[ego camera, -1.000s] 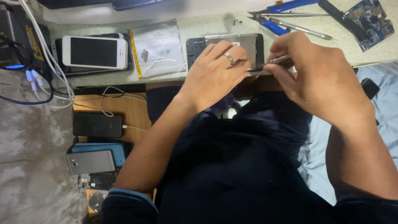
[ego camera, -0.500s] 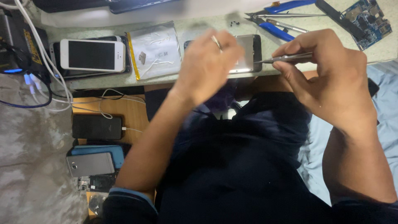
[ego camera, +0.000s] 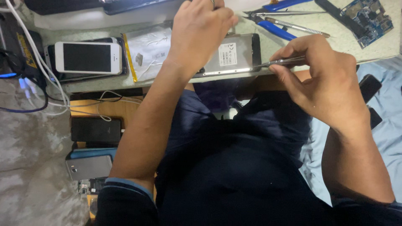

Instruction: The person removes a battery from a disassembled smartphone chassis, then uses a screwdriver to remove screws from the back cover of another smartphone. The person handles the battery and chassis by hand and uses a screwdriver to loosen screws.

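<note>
— Opened phone: where did it lie?
— Flat at the near edge of the workbench, metal inner side up, just right of a clear plastic bag.
— The hands?
— Apart. The right hand was pinched shut on metal tweezers, tips at the phone's lower right corner. The left hand was raised over the phone's far left part, fingers curled; whether it gripped anything could not be told.
— Nearby?
— A white phone to the left; blue-handled pliers and a blue circuit board beyond.
</note>
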